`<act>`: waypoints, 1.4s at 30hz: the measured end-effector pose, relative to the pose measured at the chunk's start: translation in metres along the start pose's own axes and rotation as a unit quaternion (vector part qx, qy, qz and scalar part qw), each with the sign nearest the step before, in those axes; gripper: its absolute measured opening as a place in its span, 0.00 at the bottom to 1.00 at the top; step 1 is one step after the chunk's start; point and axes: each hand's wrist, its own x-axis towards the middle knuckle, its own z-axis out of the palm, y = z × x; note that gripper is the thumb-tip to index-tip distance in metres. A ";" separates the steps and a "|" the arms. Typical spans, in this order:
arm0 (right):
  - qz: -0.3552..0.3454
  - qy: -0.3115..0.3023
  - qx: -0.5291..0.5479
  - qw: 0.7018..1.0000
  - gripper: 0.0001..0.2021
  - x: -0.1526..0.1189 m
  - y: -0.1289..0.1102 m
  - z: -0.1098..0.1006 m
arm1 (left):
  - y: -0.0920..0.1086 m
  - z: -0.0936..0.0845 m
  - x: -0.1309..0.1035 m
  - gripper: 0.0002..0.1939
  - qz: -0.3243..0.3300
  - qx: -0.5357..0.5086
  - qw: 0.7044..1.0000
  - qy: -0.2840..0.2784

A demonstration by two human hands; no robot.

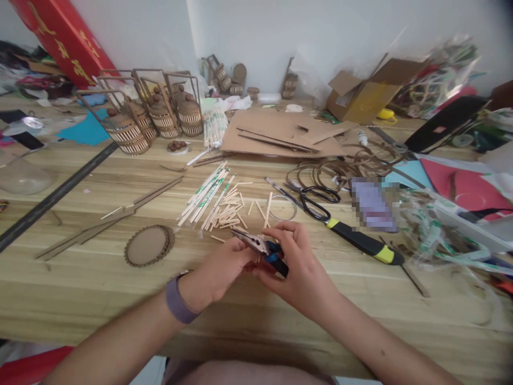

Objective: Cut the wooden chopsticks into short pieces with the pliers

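Both your hands are close together over the near middle of the table [100, 305], the fingers nearly meeting at the pliers [256, 245]. Your right hand [298, 262] is wrapped around the dark, blue-marked handles; the metal nose points away and to your left. Your left hand [226, 267] is curled at the nose, thumb beside it; its fingertips are partly hidden, so you cannot tell whether they grip anything. A band [181, 302] circles your left wrist.

Just beyond the pliers lie the short sticks [228, 215], in a loose heap with a few strays. Long sticks [202, 198], some in green-printed wrappers, lie beside the heap on its left. To the heap's right you have a thin ring [296, 210] lying flat, with black-handled scissors [316, 206] near it and a black-and-yellow knife [364, 243] slanting towards the right.

Left of your hands: scalloped discs [146, 247], overlapping, and brown strips [108, 222] laid slantwise. Farther back stand handled baskets [128, 133], with a small dish of round brown beads [177, 146] in front. Behind the sticks, a cardboard sheet [256, 125] lies flat with dark strips on it.
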 end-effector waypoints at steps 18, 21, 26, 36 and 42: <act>0.113 -0.092 0.116 0.983 0.10 -0.005 -0.001 -0.030 | 0.009 0.000 -0.008 0.13 0.059 0.133 0.989 -0.026; 0.243 -0.151 0.211 0.935 0.12 -0.013 0.004 -0.054 | 0.015 -0.001 -0.011 0.13 0.046 0.159 0.986 -0.025; 0.370 -0.236 0.305 0.845 0.13 -0.026 0.018 -0.076 | 0.017 0.000 -0.014 0.13 0.031 0.178 0.983 -0.029; 0.400 -0.311 0.283 0.815 0.12 -0.012 0.004 -0.068 | 0.011 0.003 -0.015 0.16 0.024 0.188 0.975 -0.112; 0.397 -0.324 0.300 0.805 0.14 0.000 -0.004 -0.063 | 0.008 0.004 -0.016 0.14 0.034 0.161 0.974 -0.154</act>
